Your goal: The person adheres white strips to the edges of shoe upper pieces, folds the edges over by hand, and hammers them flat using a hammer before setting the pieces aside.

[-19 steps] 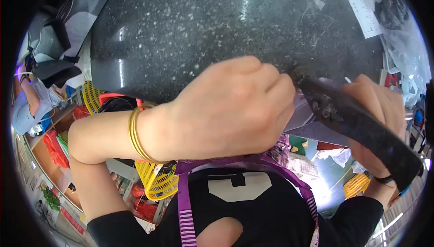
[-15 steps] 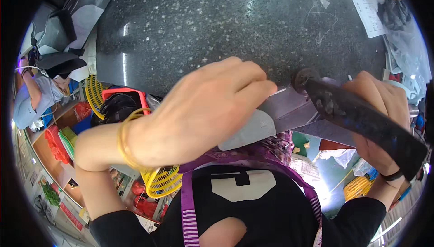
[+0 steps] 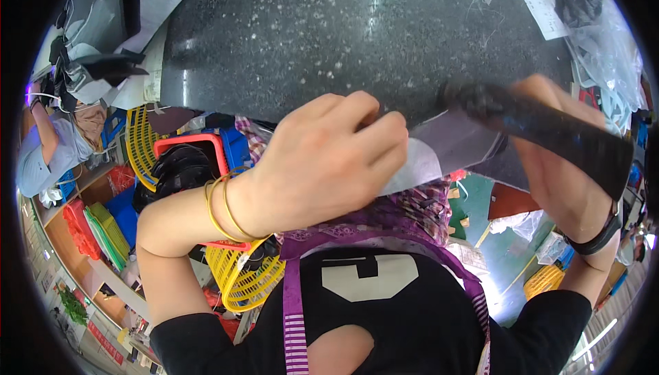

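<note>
My left hand (image 3: 336, 155), fingers curled, is over a thin grey sheet piece (image 3: 463, 143) at the table's near edge and appears to grip it. A paler rounded part (image 3: 420, 166) of the sheet shows beside my fingers. The fingertips are hidden beneath the hand. My right hand (image 3: 559, 138) is closed round the handle of a dark metal hammer (image 3: 542, 124). The hammer's long, flat head lies across the hand in view, its narrower end above the sheet and blurred. The handle itself is hidden behind the head and palm.
A black speckled tabletop (image 3: 288, 39) stretches ahead. A white ruler (image 3: 539, 1) and clear plastic bags (image 3: 611, 52) line its right side. Black and grey pieces (image 3: 113, 39) are piled at the left. Below are yellow baskets (image 3: 237, 279) and a red-rimmed bin (image 3: 223, 155); another person (image 3: 51, 148) is far left.
The hammer has swung to a flatter angle, and my right hand has shifted up and left. My left fingers have curled in more, and the grey sheet has turned slightly.
</note>
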{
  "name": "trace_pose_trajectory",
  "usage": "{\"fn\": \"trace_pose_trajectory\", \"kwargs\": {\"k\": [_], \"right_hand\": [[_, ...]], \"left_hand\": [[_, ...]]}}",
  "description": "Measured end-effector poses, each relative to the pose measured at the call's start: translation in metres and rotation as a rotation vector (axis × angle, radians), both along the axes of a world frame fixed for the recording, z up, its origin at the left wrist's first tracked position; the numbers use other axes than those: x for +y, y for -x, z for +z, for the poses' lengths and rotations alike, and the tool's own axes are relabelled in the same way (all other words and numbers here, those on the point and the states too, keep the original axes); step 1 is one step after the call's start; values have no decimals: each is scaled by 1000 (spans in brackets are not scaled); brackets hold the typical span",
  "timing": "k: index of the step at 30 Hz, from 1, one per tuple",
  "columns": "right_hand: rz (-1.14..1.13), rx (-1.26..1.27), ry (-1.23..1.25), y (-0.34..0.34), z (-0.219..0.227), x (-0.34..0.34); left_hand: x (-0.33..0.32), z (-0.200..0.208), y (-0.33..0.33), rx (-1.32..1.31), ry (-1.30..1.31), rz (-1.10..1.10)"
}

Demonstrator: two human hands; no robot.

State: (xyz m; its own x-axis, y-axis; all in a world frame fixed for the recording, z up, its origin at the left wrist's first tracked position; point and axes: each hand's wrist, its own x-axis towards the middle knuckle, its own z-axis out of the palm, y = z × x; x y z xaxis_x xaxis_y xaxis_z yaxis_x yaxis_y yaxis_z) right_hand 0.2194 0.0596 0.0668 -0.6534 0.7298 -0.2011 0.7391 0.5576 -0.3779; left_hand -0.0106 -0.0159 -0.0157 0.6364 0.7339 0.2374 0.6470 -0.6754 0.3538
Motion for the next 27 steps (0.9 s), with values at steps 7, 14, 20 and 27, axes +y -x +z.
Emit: {"fn": "trace_pose_trajectory", "kwargs": {"k": [7, 14, 20, 27], "right_hand": [[108, 128, -53, -20, -14, -14], [-79, 76, -32, -25, -7, 4], [-99, 157, 59, -22, -4, 12], [-109, -69, -15, -3, 7, 3]], "left_hand": [[21, 4, 3, -30, 106, -41], [77, -13, -8, -186, 168, -116], [47, -4, -4, -139, 86, -44], [51, 4, -16, 208, -168, -234]]}}
